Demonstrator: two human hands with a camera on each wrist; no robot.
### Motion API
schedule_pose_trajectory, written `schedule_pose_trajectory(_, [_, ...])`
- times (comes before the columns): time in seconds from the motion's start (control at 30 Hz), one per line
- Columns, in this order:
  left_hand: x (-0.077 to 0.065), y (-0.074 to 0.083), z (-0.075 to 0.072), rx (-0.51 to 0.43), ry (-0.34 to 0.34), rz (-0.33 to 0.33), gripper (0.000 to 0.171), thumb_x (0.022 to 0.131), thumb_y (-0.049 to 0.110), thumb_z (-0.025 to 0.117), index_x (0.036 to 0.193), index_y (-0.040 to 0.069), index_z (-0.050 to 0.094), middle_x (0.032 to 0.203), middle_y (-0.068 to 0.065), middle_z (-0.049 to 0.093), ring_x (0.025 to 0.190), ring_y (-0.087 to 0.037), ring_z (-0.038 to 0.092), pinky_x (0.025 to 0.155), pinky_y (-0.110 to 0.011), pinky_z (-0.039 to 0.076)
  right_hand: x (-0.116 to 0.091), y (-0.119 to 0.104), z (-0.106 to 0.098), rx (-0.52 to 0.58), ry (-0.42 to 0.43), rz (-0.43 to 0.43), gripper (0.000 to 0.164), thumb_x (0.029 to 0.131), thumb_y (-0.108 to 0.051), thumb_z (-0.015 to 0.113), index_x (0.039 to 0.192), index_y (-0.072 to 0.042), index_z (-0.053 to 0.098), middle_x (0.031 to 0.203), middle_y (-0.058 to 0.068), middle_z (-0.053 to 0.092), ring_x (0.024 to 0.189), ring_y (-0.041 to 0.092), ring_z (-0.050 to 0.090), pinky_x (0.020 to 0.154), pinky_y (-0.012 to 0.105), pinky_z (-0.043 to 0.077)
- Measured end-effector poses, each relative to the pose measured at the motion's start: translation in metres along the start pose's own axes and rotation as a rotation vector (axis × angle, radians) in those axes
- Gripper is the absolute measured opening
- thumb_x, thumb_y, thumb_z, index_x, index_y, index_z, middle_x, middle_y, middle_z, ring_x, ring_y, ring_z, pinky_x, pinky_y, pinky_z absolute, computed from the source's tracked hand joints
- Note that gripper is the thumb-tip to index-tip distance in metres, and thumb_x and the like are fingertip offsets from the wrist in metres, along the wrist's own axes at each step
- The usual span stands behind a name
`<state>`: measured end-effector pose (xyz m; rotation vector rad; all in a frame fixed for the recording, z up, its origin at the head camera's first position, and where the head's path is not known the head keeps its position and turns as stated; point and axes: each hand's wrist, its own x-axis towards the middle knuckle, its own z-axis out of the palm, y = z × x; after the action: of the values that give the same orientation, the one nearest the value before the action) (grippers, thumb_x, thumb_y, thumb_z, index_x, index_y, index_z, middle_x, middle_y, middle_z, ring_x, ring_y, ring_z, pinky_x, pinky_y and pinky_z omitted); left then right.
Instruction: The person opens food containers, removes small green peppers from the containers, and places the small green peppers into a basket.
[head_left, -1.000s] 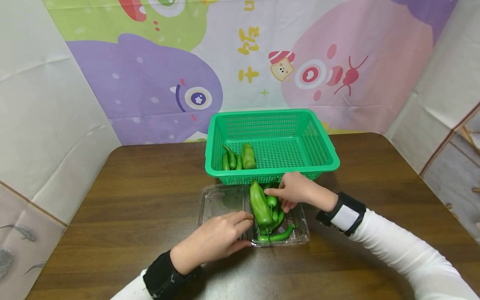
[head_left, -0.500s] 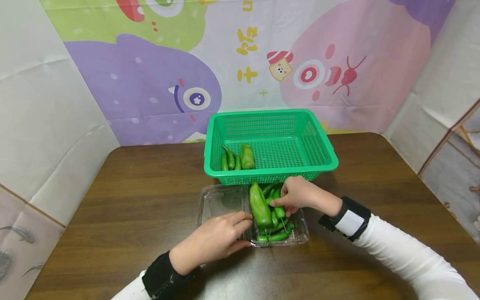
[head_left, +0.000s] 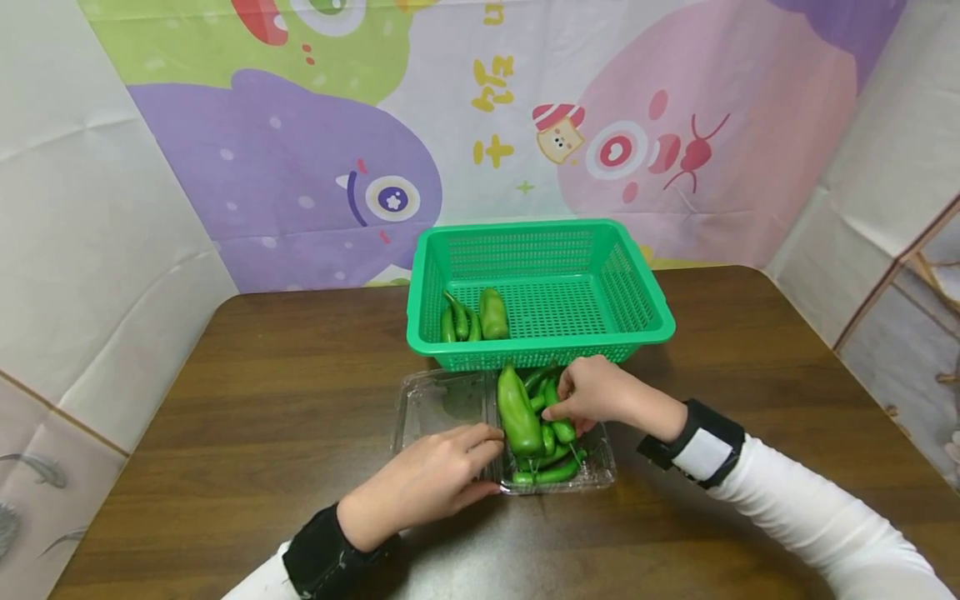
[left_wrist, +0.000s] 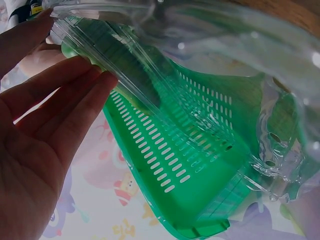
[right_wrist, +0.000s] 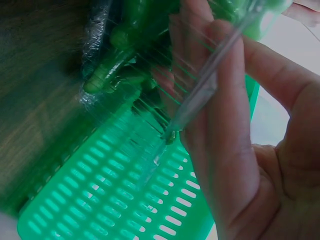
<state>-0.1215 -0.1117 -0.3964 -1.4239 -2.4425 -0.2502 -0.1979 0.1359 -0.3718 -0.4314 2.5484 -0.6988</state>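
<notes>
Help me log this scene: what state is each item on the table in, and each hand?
Clear container: hinged open, one half loaded.
Green basket: upright, partly filled.
Basket peppers: look whole.
Container peppers: look whole, piled.
Left hand: touching the container near its hinge.
Right hand: thumb on a small pepper; grip unclear.

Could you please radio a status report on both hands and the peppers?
Left hand touching clear plastic clamshell box; right hand apparently pinching slim glossy green pepper inside it; perforated rectangular green plastic basket close behind; no obstruction seen.
</notes>
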Motion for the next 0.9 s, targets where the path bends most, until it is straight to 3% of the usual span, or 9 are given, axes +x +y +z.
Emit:
schedule_pose_trajectory(0.13, [0.000,0.000,0.000,0.002,0.002,-0.001,0.036,0.083,0.033,0.072,0.106,0.007,0.064,0.111,-0.003,0.062,0.098,-0.013,0.063,0.081,-0.023,0.055,-0.003,-0.001,-0.001,-0.007,0.000,-0.002,0.027,0.083,-0.031,0.072,0.069,-0.009,0.065,0.057,0.002,0.064,0.057,0.017,0.067,0.054,0.027,0.056])
schedule_pose_trajectory(0.2, [0.000,0.000,0.000,0.004,0.003,-0.001,0.035,0.083,0.033,0.072,0.106,0.007,0.064,0.111,-0.003,0.062,0.098,-0.013,0.063,0.080,-0.024,0.056,-0.004,-0.001,-0.002,-0.017,0.000,-0.005,0.024,0.084,-0.031,0.072,0.080,-0.008,0.068,0.059,0.001,0.065,0.057,0.016,0.067,0.055,0.026,0.055])
schedule_pose_trajectory(0.4, [-0.001,0.000,0.000,0.001,-0.001,-0.002,0.035,0.083,0.033,0.072,0.105,0.007,0.064,0.111,-0.002,0.062,0.098,-0.012,0.063,0.080,-0.023,0.056,-0.009,-0.001,-0.004,-0.037,0.001,-0.024,0.040,0.084,-0.031,0.071,0.111,-0.003,0.065,0.062,-0.001,0.066,0.057,0.010,0.064,0.059,0.026,0.055])
schedule_pose_trajectory(0.67, [-0.001,0.000,0.000,0.005,0.003,-0.002,0.035,0.083,0.033,0.072,0.106,0.008,0.064,0.111,-0.002,0.061,0.097,-0.012,0.063,0.080,-0.023,0.056,-0.020,-0.006,-0.010,-0.044,0.014,-0.057,0.043,0.085,-0.030,0.070,0.116,-0.002,0.063,0.061,-0.001,0.065,0.060,0.013,0.066,0.064,0.029,0.055])
schedule_pose_trajectory(0.9, [-0.001,0.000,0.000,0.002,0.004,0.000,0.036,0.082,0.033,0.073,0.106,0.008,0.064,0.110,-0.002,0.062,0.097,-0.012,0.063,0.080,-0.023,0.056,-0.030,-0.012,-0.016,-0.016,0.018,-0.111,0.034,0.087,-0.026,0.069,0.112,-0.005,0.061,0.062,0.000,0.065,0.059,0.020,0.064,0.059,0.026,0.049])
